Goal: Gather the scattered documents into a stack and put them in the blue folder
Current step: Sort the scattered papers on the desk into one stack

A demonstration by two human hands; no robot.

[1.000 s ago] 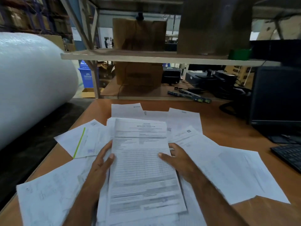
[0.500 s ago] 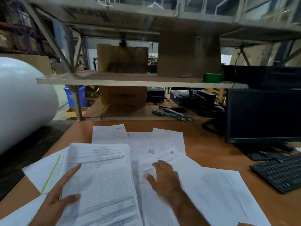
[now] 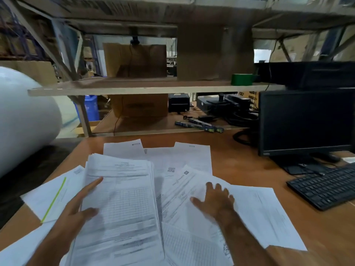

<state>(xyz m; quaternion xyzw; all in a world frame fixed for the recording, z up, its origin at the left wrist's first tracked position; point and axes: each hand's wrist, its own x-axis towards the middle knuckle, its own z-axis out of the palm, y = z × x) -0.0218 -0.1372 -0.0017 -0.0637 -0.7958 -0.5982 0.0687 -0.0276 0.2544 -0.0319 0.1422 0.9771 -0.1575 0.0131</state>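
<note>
A thick stack of printed documents (image 3: pixel 123 206) lies on the wooden desk (image 3: pixel 240 162) in front of me. My left hand (image 3: pixel 76 210) grips the stack's left edge, thumb on top. My right hand (image 3: pixel 215 200) lies flat with fingers spread on a loose sheet with a logo (image 3: pixel 184 181) to the right of the stack. More loose sheets are scattered around: one with a green stripe (image 3: pixel 51 198) at the left, some at the back (image 3: pixel 172 156), and one at the right (image 3: pixel 263 214). No blue folder is in view.
A black monitor (image 3: pixel 305 121) and a black keyboard (image 3: pixel 326 187) stand at the right of the desk. A big white roll (image 3: pixel 25 120) sits at the left. Behind the desk stands a shelf (image 3: pixel 134 87) with cardboard boxes and a green tape roll (image 3: pixel 242 79).
My left hand has shifted the stack to the left. My right hand has let go of the stack and moved right onto the loose sheets. The camera has tilted up.
</note>
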